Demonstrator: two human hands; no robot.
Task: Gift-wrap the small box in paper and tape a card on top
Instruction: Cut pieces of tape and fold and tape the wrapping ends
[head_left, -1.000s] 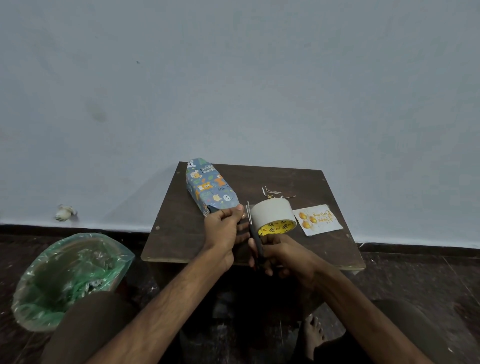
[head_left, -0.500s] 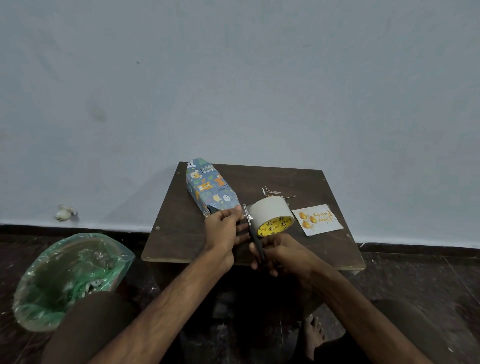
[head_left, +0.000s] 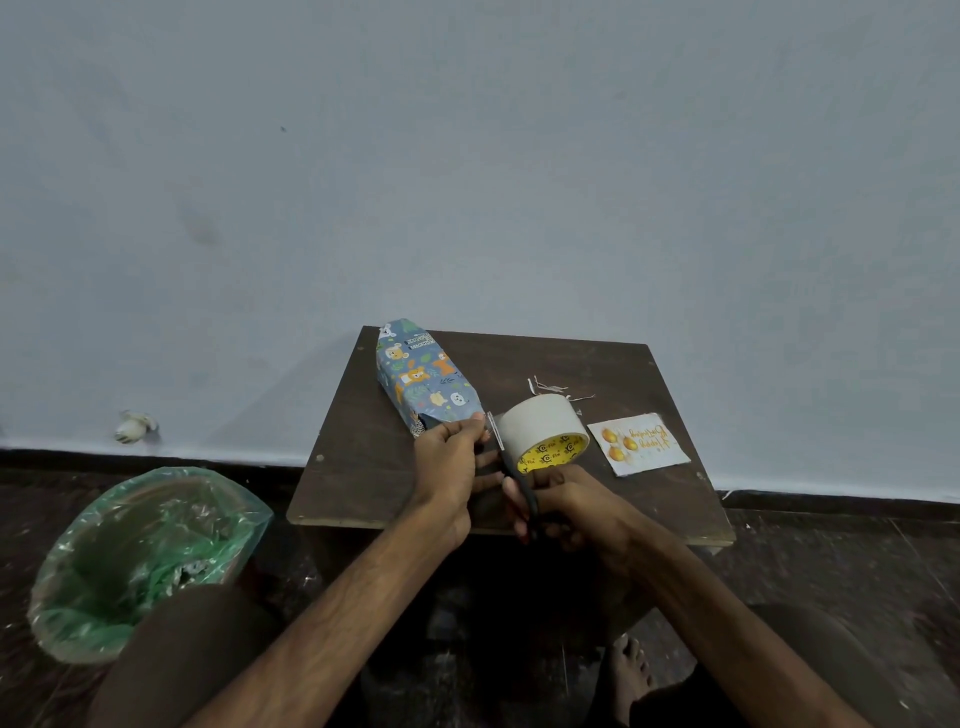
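The box (head_left: 423, 378), wrapped in blue animal-print paper, lies at the back left of the small dark table (head_left: 613, 364). A wide tan tape roll (head_left: 540, 423) with a yellow core stands near the table's middle. My left hand (head_left: 452, 467) pinches the tape's free end just left of the roll. My right hand (head_left: 566, 501) grips black-handled scissors (head_left: 511, 465) whose blades point up between my left fingers and the roll. A white card (head_left: 639, 442) with orange balloons lies to the right of the roll.
Thin paper scraps (head_left: 550, 388) lie behind the roll. A bin lined with a green bag (head_left: 140, 556) stands on the floor to the left. The wall rises right behind the table. My knees and a bare foot (head_left: 628, 675) are below the front edge.
The tape roll has shifted slightly left and back toward the scissors' blades. Both hands stay in nearly the same place.
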